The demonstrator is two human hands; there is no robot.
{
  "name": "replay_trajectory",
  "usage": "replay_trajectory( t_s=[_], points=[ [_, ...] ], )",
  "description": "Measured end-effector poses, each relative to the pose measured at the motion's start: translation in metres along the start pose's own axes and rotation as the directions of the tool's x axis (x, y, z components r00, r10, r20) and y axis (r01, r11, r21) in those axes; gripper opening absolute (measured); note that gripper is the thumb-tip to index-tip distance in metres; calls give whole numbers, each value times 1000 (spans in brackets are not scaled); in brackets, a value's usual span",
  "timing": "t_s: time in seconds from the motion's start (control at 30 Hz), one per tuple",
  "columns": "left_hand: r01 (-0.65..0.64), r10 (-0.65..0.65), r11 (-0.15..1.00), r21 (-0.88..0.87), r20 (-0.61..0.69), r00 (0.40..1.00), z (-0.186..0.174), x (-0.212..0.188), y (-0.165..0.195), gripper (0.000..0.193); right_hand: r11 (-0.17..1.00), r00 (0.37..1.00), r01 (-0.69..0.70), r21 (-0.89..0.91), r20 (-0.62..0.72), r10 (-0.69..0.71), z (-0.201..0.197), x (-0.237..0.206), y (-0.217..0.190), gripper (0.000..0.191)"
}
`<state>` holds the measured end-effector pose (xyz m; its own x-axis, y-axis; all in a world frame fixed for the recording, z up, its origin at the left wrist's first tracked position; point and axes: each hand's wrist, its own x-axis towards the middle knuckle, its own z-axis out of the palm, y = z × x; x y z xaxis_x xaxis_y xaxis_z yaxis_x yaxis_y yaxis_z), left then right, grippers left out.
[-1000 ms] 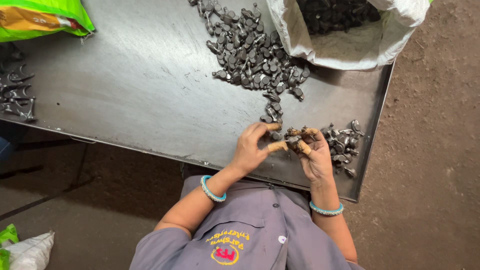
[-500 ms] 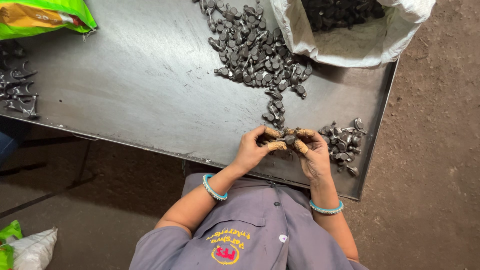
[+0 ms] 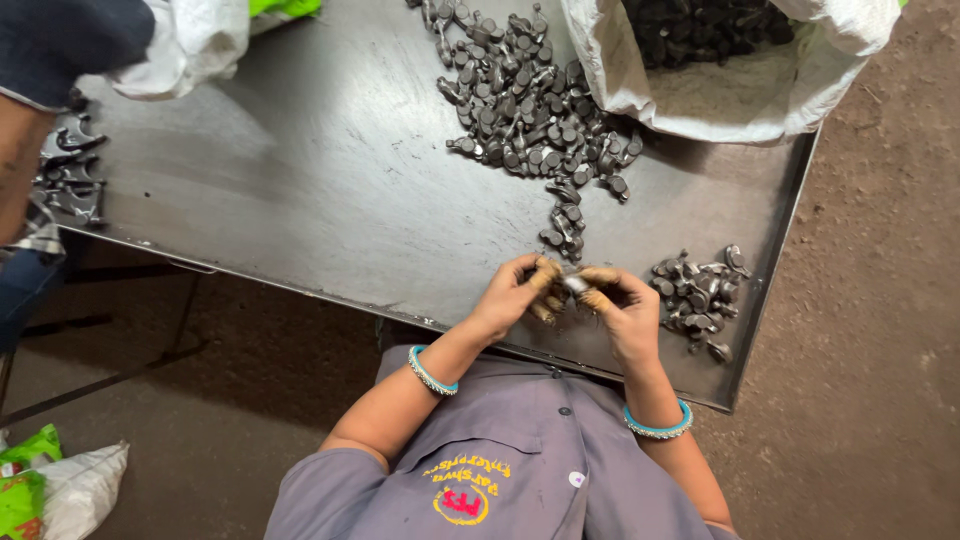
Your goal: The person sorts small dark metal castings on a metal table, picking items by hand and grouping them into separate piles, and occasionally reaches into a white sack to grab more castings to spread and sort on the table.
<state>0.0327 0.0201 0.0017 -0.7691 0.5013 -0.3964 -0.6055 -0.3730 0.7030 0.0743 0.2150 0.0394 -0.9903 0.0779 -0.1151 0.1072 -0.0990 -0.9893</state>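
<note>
Both hands meet at the near edge of the metal table (image 3: 300, 200). The left hand (image 3: 508, 298) and the right hand (image 3: 625, 312) are together, fingertips closed around one small metal part (image 3: 574, 285), which sits pinched between them just above the tabletop. The fingertips are wrapped in tan tape or cots. Each wrist carries one turquoise bangle, two in all: the left bangle (image 3: 430, 373) and the right bangle (image 3: 657, 427).

There are three groups of dark metal parts on the table. The large pile (image 3: 530, 100) spreads across the far middle and trails down in a thin line toward the hands; its pieces are too many to count. A small heap (image 3: 700, 295), roughly two dozen pieces, lies just right of the right hand near the table's raised rim. A third cluster (image 3: 68, 175) sits at the far left edge, partly hidden.

One white sack (image 3: 700, 105) stands open at the far right corner, holding more of the same dark parts. A second white bag (image 3: 195, 45) lies at the upper left beside another person's dark sleeve (image 3: 60, 45). On the floor at lower left lies one green-and-white bag (image 3: 50, 485).
</note>
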Motion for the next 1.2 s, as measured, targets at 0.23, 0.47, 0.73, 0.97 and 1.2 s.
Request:
replay_trajectory(
  t_s=[0.23, 0.47, 0.73, 0.97, 1.2],
  points=[
    [-19, 2, 987, -159, -107, 994, -21, 10, 21, 28, 646, 968, 73, -760, -102, -229, 47, 36, -40, 44],
    [-166, 343, 836, 522, -262, 902, -12, 5, 41, 29, 545, 962, 78, -835, -81, -261, 51, 45, -40, 47],
    [-124, 307, 798, 590, -221, 926, 4, 6, 45, 31, 1000, 987, -2, -28, -161, -2, -6, 17, -10, 42],
    [-176, 266, 877, 447, -147, 953, 4, 11, 28, 25, 698, 931, -312, 645, 62, 358, -46, 4, 24, 37],
    [-67, 77, 982, 174, -54, 996, -4, 10, 2, 28, 763, 948, -282, 582, 45, 316, -35, 3, 14, 25]
  ],
)
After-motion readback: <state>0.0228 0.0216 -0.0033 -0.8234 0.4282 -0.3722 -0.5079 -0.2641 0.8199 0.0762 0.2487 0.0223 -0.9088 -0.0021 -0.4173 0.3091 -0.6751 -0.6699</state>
